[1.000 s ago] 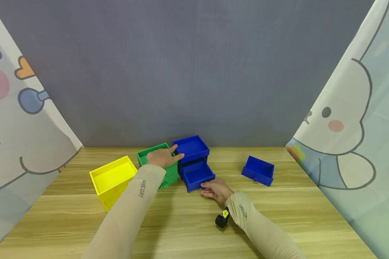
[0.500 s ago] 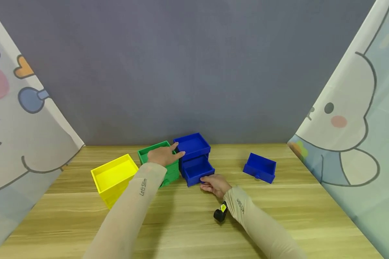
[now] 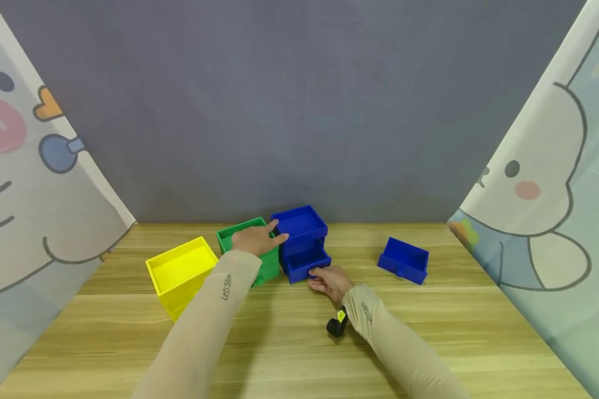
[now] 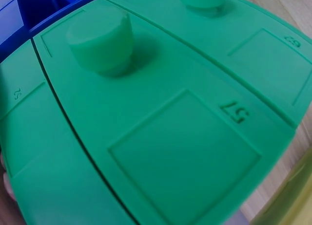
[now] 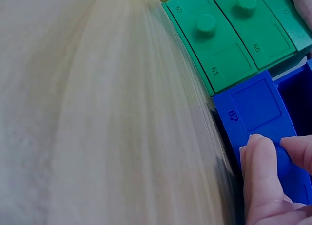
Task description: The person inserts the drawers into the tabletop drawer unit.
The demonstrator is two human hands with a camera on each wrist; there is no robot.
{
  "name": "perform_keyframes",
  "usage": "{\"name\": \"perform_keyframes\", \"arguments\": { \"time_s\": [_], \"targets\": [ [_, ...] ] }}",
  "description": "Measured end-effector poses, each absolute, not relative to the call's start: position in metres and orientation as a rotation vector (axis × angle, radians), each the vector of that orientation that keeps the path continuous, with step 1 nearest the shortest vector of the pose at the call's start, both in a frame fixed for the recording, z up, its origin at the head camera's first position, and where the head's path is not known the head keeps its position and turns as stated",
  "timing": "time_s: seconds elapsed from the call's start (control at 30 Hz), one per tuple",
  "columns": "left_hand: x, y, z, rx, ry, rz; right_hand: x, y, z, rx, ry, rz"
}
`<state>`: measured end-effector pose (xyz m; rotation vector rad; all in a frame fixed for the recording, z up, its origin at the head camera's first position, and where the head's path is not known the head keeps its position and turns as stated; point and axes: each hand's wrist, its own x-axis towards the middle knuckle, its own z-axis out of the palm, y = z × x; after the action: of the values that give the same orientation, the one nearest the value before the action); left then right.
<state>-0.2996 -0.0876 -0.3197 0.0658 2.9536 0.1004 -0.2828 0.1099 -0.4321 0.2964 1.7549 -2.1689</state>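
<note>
A small blue drawer cabinet (image 3: 299,223) stands at the middle back, its lower blue drawer (image 3: 298,272) partly pulled out and the slot above it vacant. My right hand (image 3: 332,281) pinches the knob of that drawer; in the right wrist view thumb and fingers meet at the knob on the blue front (image 5: 256,105). My left hand (image 3: 252,240) lies over the green drawer cabinet (image 3: 267,268), thumb and index finger stretched towards the blue cabinet's left edge. Whether they press on it is unclear. Green drawer fronts with round knobs (image 4: 100,42) fill the left wrist view.
A loose blue drawer (image 3: 404,259) lies on the wooden table (image 3: 299,343) to the right. Left of the green cabinet stands a yellow cabinet (image 3: 182,267), partly behind my left sleeve. A grey backdrop (image 3: 299,111) rises behind, with printed cloths at both sides.
The lower blue drawer has slid further into the blue cabinet, with my right hand moving along at its knob. My left hand keeps its place on the green cabinet.
</note>
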Motion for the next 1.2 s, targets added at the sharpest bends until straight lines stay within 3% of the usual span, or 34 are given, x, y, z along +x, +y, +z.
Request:
{"name": "perform_keyframes", "arguments": {
  "time_s": [1.2],
  "targets": [
    [-0.3005, -0.0873, -0.3187, 0.065, 2.946, 0.111, -0.2818, 0.1099, -0.4338, 0.275, 1.758, -2.112]
  ]
}}
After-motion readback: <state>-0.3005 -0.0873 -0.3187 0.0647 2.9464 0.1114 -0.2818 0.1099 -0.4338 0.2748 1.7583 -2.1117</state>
